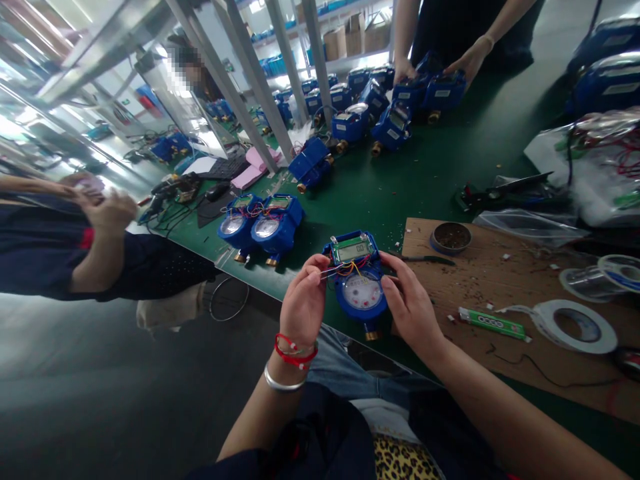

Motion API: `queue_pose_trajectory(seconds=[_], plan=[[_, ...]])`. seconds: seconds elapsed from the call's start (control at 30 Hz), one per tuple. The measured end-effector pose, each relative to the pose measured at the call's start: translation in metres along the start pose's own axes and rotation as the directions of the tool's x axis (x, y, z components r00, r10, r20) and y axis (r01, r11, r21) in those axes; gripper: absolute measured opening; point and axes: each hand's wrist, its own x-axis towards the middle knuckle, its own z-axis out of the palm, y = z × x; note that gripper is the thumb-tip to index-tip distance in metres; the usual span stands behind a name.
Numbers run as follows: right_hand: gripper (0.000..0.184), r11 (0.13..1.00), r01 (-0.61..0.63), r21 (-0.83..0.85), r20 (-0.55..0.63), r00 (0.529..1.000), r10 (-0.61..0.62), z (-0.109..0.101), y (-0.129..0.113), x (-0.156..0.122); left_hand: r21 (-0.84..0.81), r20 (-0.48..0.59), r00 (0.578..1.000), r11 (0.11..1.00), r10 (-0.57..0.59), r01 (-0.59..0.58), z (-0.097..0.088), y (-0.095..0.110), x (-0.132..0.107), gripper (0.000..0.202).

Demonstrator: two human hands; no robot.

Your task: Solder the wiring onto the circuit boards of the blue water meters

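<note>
A blue water meter (363, 293) with a round dial, a brass fitting and a lit-up circuit board display reading about 0.0 sits in front of me at the table edge. My left hand (305, 300) is closed at its left side, fingertips pinching thin pale wires (331, 270) that run to the board. Red and yellow wires cross between display and dial. My right hand (413, 303) grips the meter's right side with thumb and fingers. Two similar meters, one of them a blue water meter (277, 223) with loose wires, stand to the left.
Cardboard (425, 293) on the right bears a round tin (451, 237), a green-white tube (493, 323) and a tape roll (575, 325). Several more meters stand at the back, where a co-worker's hands (470, 63) hold some. Another person's hand (107, 210) is at left.
</note>
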Motion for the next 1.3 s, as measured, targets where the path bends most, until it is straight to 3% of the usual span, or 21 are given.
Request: queue_pose_trajectory(seconds=[0.23,0.4,0.47,0.53,0.63,0.7,0.77,0.93,1.07,1.3], plan=[[0.040,1.000,0.001,-0.005,-0.005,1.000,-0.001,0.001,-0.001,0.000,0.072,-0.015,1.000,0.997,-0.003,0.004,-0.004,0.000,0.000,0.019],[0.040,1.000,-0.008,0.007,-0.011,1.000,0.009,0.001,0.001,0.000,0.099,-0.027,0.998,0.993,0.060,-0.057,-0.003,0.000,-0.001,0.017],[0.040,1.000,-0.013,0.009,-0.012,1.000,0.013,0.001,0.002,0.000,0.200,-0.053,0.993,0.976,0.101,-0.089,-0.004,0.000,0.002,0.015],[0.040,1.000,-0.012,0.018,-0.011,1.000,0.013,0.001,0.003,0.000,0.370,-0.057,0.985,0.920,0.165,-0.133,-0.005,0.001,0.007,0.017],[0.040,0.999,-0.004,0.034,-0.010,1.000,0.004,0.000,0.004,0.000,0.637,0.038,0.971,0.743,0.237,-0.206,-0.007,0.004,0.020,0.029],[0.040,0.999,0.003,0.038,-0.011,1.000,-0.002,0.000,0.005,0.000,0.747,0.140,0.966,0.617,0.218,-0.248,-0.007,0.006,0.030,0.040],[0.040,0.999,0.002,0.040,-0.011,1.000,-0.002,0.000,0.006,0.000,0.784,0.245,0.959,0.553,0.141,-0.282,-0.007,0.007,0.040,0.049],[0.040,0.999,0.004,0.049,-0.010,1.000,-0.003,0.001,0.006,0.000,0.752,0.396,0.918,0.579,-0.013,-0.316,-0.011,0.008,0.054,0.059],[0.040,0.999,0.000,0.047,-0.010,1.000,0.000,0.001,0.005,0.000,0.666,0.430,0.900,0.698,-0.073,-0.262,-0.015,0.009,0.059,0.061],[0.041,0.999,-0.003,0.039,0.002,1.000,0.003,0.000,0.005,0.000,0.664,0.403,0.915,0.684,0.011,-0.301,-0.021,0.003,0.060,0.062]])
